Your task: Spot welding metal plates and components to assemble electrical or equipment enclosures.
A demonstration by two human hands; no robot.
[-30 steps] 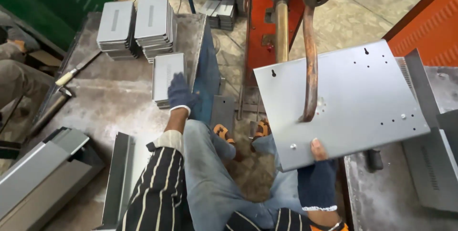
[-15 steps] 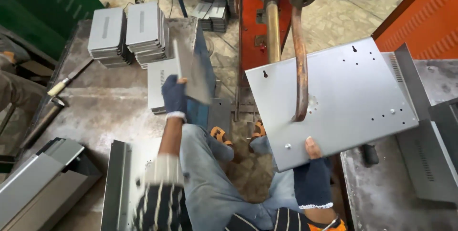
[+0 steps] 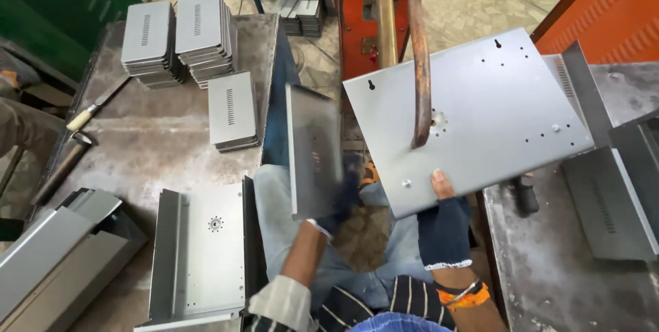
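My left hand (image 3: 338,203), in a dark glove, grips a small grey slotted metal cover (image 3: 312,150) and holds it upright over my lap. My right hand (image 3: 443,219), in a dark fingerless glove, holds the near edge of a large grey metal plate (image 3: 473,119) with small holes. That plate lies tilted under a rusty curved welding arm (image 3: 419,57), whose tip touches the plate's middle.
Two stacks of grey slotted covers (image 3: 175,37) and a smaller pile (image 3: 233,109) sit on the left steel table (image 3: 144,153). A flanged panel (image 3: 202,250) lies near me, a hammer (image 3: 86,116) at left. Grey parts (image 3: 611,195) rest on the right bench.
My left hand lifted one slotted cover off the small pile on the left table and carried it right, toward my lap. The large plate stayed under the welding arm.
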